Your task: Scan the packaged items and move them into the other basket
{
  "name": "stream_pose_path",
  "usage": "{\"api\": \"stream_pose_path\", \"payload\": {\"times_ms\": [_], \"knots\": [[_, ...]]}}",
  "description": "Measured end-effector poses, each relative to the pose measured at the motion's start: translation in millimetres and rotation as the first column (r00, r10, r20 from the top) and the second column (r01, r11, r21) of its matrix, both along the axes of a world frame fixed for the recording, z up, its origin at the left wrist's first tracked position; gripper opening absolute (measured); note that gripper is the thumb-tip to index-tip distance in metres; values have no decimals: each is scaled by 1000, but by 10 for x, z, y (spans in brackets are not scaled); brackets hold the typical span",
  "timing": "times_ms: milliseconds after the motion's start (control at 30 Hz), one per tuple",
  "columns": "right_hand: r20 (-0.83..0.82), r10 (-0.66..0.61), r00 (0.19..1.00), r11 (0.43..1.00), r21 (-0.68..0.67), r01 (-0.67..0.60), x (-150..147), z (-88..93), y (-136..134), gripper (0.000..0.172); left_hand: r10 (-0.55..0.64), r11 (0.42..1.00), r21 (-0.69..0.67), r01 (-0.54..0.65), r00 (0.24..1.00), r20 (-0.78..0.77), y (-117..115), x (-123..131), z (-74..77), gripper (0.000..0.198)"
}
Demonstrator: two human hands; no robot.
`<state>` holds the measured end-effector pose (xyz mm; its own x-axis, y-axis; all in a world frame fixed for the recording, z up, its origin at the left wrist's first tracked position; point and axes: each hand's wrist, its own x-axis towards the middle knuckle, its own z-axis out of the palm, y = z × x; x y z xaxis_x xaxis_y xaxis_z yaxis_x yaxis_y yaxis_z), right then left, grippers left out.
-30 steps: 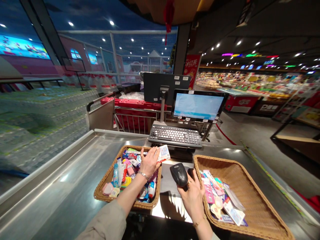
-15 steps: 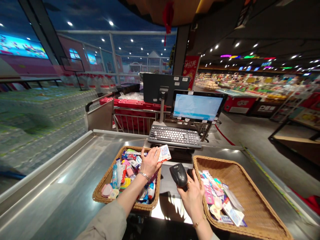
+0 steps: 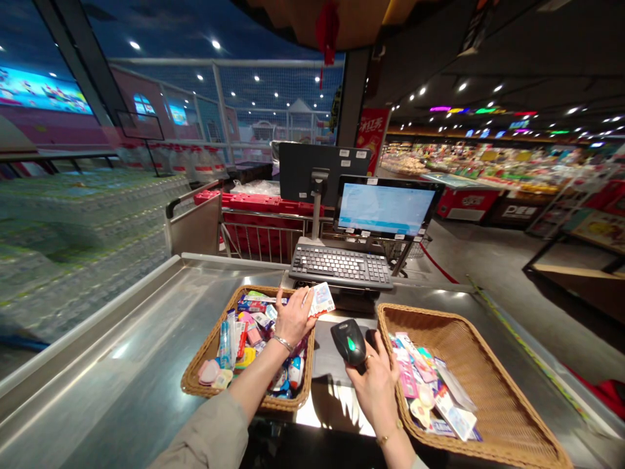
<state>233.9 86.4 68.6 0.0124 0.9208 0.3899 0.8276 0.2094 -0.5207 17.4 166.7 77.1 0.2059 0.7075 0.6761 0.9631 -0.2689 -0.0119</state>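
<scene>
My left hand (image 3: 293,318) holds a small white-and-pink card-backed package (image 3: 321,300) up by its edge, over a wicker basket (image 3: 209,348) heaped with small packaged goods in bright wrappers. My right hand (image 3: 375,391) grips a black handheld barcode scanner (image 3: 348,342), whose green light is lit. The scanner's head faces up and away from me, close to the package. To the right stands a second wicker basket (image 3: 481,365) with flat packaged items (image 3: 420,378) lying in its near-left part.
Both baskets rest on a stainless checkout counter (image 3: 122,352). Behind them are a keyboard (image 3: 340,267), a screen (image 3: 385,207) and a metal cart with red crates (image 3: 258,225). Stacked bottled water (image 3: 83,241) lies left; lit store shelves (image 3: 488,163) stretch right.
A green light has come on at the scanner. Both hands and the package have stayed nearly still.
</scene>
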Motion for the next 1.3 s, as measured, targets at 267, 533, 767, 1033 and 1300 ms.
{"api": "stream_pose_path", "payload": {"times_ms": [267, 533, 767, 1033, 1300], "knots": [[45, -49, 998, 999, 20, 49, 29, -5, -32, 37, -15, 1000, -2, 15, 1000, 11, -11, 28, 13, 57], [55, -121, 991, 993, 25, 119, 145, -95, -64, 38, -39, 999, -5, 39, 999, -18, 3, 123, 39, 61], [58, -185, 981, 981, 68, 181, 284, -111, -108, 42, -94, 996, 7, 94, 995, -16, 59, 289, 47, 62], [51, -260, 964, 965, 51, 257, 427, -139, -143, 40, -163, 986, 14, 164, 986, -29, 126, 483, 46, 61], [38, -346, 937, 937, 64, 343, 595, -90, -233, 40, -234, 972, 15, 235, 971, -46, 212, 758, 70, 62]]}}
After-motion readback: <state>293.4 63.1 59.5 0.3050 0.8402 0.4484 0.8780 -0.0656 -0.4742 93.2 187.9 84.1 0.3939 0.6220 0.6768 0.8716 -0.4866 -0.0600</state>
